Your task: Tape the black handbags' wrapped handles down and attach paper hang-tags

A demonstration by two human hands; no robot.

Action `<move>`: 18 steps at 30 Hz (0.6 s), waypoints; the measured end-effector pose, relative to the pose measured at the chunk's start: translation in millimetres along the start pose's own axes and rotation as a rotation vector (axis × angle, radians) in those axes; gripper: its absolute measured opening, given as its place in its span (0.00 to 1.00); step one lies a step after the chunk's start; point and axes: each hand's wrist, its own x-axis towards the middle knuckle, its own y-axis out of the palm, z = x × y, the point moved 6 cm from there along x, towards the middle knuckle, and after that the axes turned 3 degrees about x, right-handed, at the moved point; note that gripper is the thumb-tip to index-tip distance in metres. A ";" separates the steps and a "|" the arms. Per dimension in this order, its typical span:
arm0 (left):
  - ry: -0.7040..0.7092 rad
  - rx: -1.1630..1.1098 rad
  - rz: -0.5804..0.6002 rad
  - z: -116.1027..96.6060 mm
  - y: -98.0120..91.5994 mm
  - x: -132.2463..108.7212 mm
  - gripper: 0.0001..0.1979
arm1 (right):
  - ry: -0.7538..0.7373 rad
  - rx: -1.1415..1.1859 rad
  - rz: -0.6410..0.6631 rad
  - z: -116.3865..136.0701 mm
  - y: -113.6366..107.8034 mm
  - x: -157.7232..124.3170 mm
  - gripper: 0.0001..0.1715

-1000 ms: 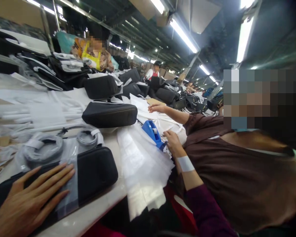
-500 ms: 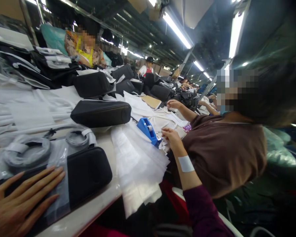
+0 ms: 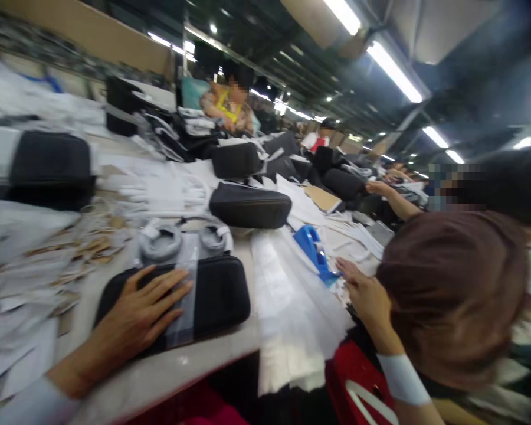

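My left hand (image 3: pixel 153 307) lies flat with spread fingers on a black zippered case (image 3: pixel 221 295). A strip of clear plastic (image 3: pixel 183 321) crosses the case under my fingertips. Just behind the case sit coiled grey cables (image 3: pixel 159 243) in clear wrap, touching its back edge. My right hand (image 3: pixel 369 298) is at the cutting end of a blue tape dispenser (image 3: pixel 312 248), fingers drawn together; anything between them is too blurred to make out. Between the case and the dispenser, a stack of thin translucent sheets (image 3: pixel 287 307) hangs over the table edge.
Black pouches (image 3: pixel 250 205) lie farther back, with more piled behind. At left are loose paper slips and ties (image 3: pixel 92 248) and another black case (image 3: pixel 51 165). A co-worker in brown (image 3: pixel 451 295) sits close on my right, one arm reaching over the table. Others work beyond.
My view has swung left, so the table items appear farther right. My left hand stays flat on the case. My right hand is still by the dispenser; the co-worker in brown has shifted posture.
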 end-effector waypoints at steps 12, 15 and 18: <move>-0.126 0.001 0.084 -6.0 -11.4 2.4 0.20 | -1.523 -0.102 0.788 357.0 147.1 -2.9 0.06; -0.158 -0.003 0.066 -4.5 -13.3 4.9 0.19 | -1.585 -0.165 0.795 363.2 180.1 -2.3 0.07; -0.182 0.000 0.061 -3.4 -13.9 5.3 0.19 | -1.595 -0.192 0.780 363.4 189.7 -2.0 0.09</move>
